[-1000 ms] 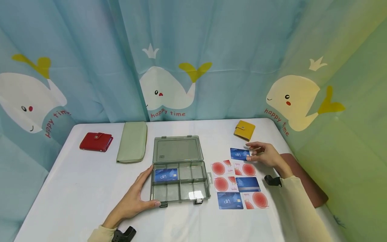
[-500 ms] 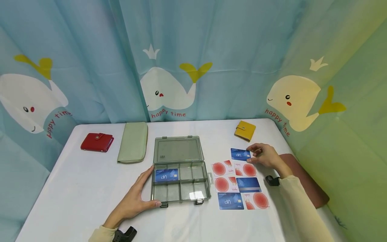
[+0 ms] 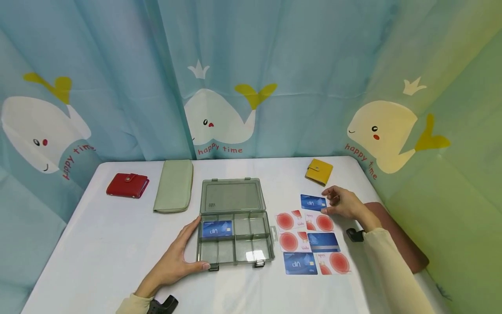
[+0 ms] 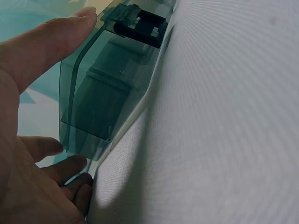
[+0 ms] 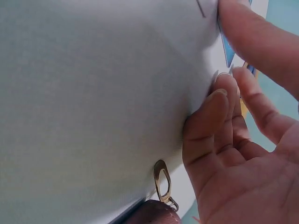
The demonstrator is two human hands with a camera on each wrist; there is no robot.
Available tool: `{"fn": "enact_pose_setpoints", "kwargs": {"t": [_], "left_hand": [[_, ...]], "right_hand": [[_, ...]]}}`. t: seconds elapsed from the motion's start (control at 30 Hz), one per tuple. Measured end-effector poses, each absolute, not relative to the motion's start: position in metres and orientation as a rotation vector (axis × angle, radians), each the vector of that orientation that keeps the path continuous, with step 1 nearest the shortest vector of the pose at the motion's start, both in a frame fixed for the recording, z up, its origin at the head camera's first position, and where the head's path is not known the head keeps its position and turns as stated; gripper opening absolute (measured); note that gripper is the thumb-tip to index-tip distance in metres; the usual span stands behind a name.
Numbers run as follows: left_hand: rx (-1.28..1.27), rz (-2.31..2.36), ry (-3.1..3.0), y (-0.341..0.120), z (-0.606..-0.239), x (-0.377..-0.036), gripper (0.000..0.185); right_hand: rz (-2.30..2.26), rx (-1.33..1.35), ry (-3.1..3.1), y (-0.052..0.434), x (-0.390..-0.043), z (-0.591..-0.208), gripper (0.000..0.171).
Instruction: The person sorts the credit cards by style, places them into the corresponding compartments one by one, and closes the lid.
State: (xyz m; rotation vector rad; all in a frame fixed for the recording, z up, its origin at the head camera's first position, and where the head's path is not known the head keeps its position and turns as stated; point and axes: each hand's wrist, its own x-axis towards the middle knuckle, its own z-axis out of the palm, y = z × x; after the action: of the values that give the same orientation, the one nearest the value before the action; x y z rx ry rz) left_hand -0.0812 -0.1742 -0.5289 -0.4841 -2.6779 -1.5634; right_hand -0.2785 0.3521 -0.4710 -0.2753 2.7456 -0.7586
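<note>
In the head view my left hand [image 3: 176, 257] holds the left side of a clear grey plastic compartment box [image 3: 235, 250], thumb at its front corner and fingers toward the back. The lid [image 3: 233, 196] lies back, and a blue VIP card [image 3: 217, 229] sits in the back left compartment. On the right, my right hand [image 3: 345, 204] pinches the right end of another blue VIP card [image 3: 311, 202] between thumb and index finger; this card lies flat at the table. Below it are several red-and-white cards [image 3: 288, 242] and blue cards [image 3: 300, 263] in rows.
At the back left lie a red snap wallet [image 3: 127, 185] and a pale green long wallet [image 3: 174, 186]. A yellow wallet [image 3: 319, 171] lies behind the cards. By the right table edge is a brown wallet [image 3: 398, 237], its zipper pull [image 5: 163, 179] showing in the right wrist view.
The right hand's index and other fingers have curled in a little at the blue VIP card. The card and the left hand on the box keep their places; the head view has shifted slightly.
</note>
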Motion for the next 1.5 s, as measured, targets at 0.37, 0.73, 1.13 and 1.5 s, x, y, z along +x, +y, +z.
{"fn": "enact_pose_setpoints", "kwargs": {"t": [0.37, 0.73, 1.13, 1.5], "left_hand": [[-0.478, -1.565, -2.674, -0.174, -0.528, -0.081, 0.122], [-0.466, -1.557, -2.681, -0.174, -0.529, -0.08, 0.122], [-0.472, -1.543, -2.686, -0.174, -0.529, -0.081, 0.122], [-0.47, -1.543, -2.689, -0.174, -0.529, -0.081, 0.123]], "right_hand": [[-0.717, -0.271, 2.707, 0.352, -0.283, -0.47, 0.051], [-0.811, -0.385, 2.764, 0.353, -0.281, -0.474, 0.053], [-0.826, -0.419, 2.753, 0.355, -0.274, -0.475, 0.06], [-0.862, -0.434, 2.754, 0.358, -0.272, -0.477, 0.062]]}}
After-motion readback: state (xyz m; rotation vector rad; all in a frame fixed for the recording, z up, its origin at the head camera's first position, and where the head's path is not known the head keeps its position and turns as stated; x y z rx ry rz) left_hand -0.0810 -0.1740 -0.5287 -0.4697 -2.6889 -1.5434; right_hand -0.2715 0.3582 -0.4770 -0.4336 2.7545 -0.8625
